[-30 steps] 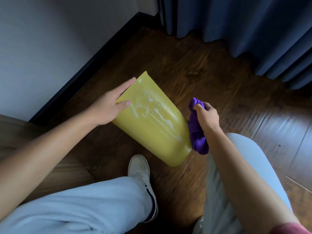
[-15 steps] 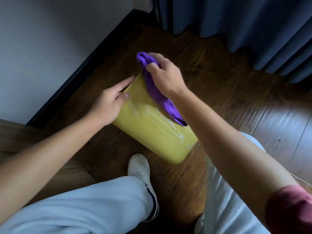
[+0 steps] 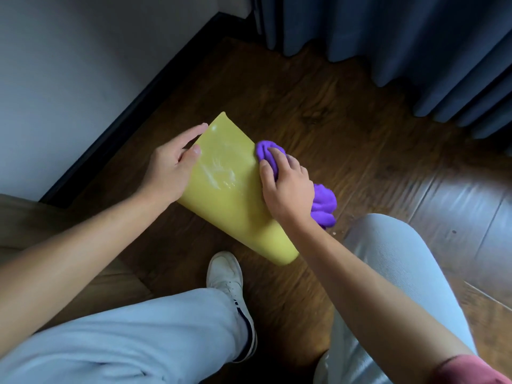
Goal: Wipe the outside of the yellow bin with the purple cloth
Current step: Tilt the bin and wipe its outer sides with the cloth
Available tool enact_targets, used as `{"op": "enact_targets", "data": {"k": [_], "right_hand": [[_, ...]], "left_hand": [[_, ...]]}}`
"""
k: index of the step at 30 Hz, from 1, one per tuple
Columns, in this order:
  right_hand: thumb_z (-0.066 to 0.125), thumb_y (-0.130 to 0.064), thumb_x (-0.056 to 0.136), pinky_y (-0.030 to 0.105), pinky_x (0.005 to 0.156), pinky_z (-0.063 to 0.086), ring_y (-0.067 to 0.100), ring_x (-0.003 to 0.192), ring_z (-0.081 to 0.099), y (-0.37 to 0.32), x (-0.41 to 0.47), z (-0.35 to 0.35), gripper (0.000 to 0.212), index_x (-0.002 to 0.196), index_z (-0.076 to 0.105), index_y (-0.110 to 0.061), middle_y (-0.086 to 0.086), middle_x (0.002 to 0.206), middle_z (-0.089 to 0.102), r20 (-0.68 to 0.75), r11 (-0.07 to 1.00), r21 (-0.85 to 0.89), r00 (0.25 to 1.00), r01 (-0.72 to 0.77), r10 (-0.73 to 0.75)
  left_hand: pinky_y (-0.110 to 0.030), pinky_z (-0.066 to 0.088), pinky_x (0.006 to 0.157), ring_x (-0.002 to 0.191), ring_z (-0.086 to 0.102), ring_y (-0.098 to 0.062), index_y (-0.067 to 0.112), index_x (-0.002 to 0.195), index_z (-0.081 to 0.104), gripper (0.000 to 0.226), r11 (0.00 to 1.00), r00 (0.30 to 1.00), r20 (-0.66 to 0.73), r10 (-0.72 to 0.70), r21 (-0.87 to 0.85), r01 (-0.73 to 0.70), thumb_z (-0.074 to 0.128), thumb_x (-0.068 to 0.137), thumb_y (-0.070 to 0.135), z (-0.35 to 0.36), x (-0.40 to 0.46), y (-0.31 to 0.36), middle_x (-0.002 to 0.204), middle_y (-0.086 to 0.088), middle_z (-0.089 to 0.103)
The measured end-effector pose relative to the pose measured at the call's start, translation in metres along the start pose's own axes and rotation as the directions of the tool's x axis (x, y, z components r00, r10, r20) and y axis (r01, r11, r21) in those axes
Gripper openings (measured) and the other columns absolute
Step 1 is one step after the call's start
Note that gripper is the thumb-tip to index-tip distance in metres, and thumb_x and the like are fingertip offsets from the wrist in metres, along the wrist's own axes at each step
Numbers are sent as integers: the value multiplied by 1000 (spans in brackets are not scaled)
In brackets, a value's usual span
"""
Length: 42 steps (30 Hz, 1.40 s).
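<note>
From the head camera I am watching the tall yellow plastic bin lying tipped on its side on the dark wooden floor, its open end pointing toward the pale wall. My left hand is bracing the bin, fingers spread flat along its left edge. My right hand is clutching the bunched purple cloth and pressing it against the bin's right edge. Half a second ago the cloth was up at the rim; now it is sitting midway down the right side. Soapy streaks are thinning on the upper face, so I am judging this face nearly done.
</note>
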State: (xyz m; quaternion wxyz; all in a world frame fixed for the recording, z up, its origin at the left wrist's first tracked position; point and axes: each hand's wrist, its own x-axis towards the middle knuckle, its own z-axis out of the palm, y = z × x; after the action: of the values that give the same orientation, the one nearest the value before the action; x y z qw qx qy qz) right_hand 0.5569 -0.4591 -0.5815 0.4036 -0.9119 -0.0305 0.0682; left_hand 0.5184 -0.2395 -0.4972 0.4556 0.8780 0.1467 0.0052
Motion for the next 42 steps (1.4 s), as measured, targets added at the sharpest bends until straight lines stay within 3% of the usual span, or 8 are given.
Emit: {"op": "enact_targets", "data": {"k": [4, 11, 18, 24, 31, 33, 37, 42], "right_hand": [[41, -53, 106, 46, 97, 47, 30, 123, 55, 34, -9, 3, 47, 143, 58, -30, 2, 139, 62, -34, 992, -64, 993, -112, 110], [36, -56, 102, 38, 81, 46, 22, 104, 60, 81, -18, 4, 41, 128, 62, -36, -1, 118, 66, -64, 947, 52, 945, -318, 321], [49, -41, 104, 33, 84, 42, 24, 100, 63, 102, -12, 1, 32, 128, 66, -27, 0, 108, 67, -9, 699, 384, 754, -604, 657], [51, -49, 103, 32, 86, 38, 13, 97, 52, 55, 1, -26, 37, 134, 63, -32, 2, 127, 61, -193, 898, 304, 902, -319, 386], [56, -45, 103, 22, 84, 40, 0, 101, 52, -59, 7, -38, 32, 131, 67, -32, -5, 130, 56, -155, 906, 424, 984, -8, 81], [56, -41, 104, 18, 87, 41, 4, 112, 53, -88, 3, -30, 33, 133, 67, -29, -1, 136, 55, -157, 888, 452, 987, 80, -9], [55, -31, 107, 30, 108, 35, 27, 141, 42, -120, 1, -5, 35, 140, 65, -26, 11, 160, 41, -138, 890, 442, 989, 111, -54], [57, -30, 105, 43, 111, 37, 29, 144, 38, -117, -3, 16, 38, 142, 64, -31, 9, 162, 42, -234, 937, 312, 968, 161, -88]], "left_hand": [[-33, 58, 94, 112, 69, 0, 60, 133, 60, 43, 997, 998, -26, -61, -38, 60, 51, 109, 26, -8, 11, -7, 127, 19, 71], [-43, 56, 101, 119, 67, -4, 62, 134, 58, 40, 997, 997, -18, -79, -20, 78, 51, 107, 32, -14, 20, -19, 134, 17, 68], [-47, 52, 106, 126, 62, -10, 63, 130, 60, 40, 987, 986, -78, -149, -65, 144, 51, 109, 31, -19, 14, -23, 140, 15, 64], [-49, 48, 110, 132, 58, -14, 64, 129, 60, 41, 970, 979, -40, -199, -153, 191, 51, 109, 29, -14, 11, -16, 147, 13, 60], [-43, 51, 108, 122, 65, -11, 52, 134, 62, 39, 973, 987, -6, -159, -172, 156, 53, 109, 24, -2, 10, 3, 135, 11, 68], [-34, 54, 102, 115, 67, -5, 45, 138, 62, 35, 973, 986, -24, -166, -164, 160, 52, 109, 28, 2, 11, 9, 129, 13, 70], [-5, 46, 86, 114, 62, 6, 35, 142, 62, 37, 987, 989, -86, -120, -122, 109, 51, 109, 24, 10, 13, 9, 128, 13, 68], [-25, 47, 104, 123, 62, -2, 38, 141, 61, 39, 993, 993, -91, -71, -98, 63, 51, 104, 36, 17, 12, 8, 132, 15, 69]]}}
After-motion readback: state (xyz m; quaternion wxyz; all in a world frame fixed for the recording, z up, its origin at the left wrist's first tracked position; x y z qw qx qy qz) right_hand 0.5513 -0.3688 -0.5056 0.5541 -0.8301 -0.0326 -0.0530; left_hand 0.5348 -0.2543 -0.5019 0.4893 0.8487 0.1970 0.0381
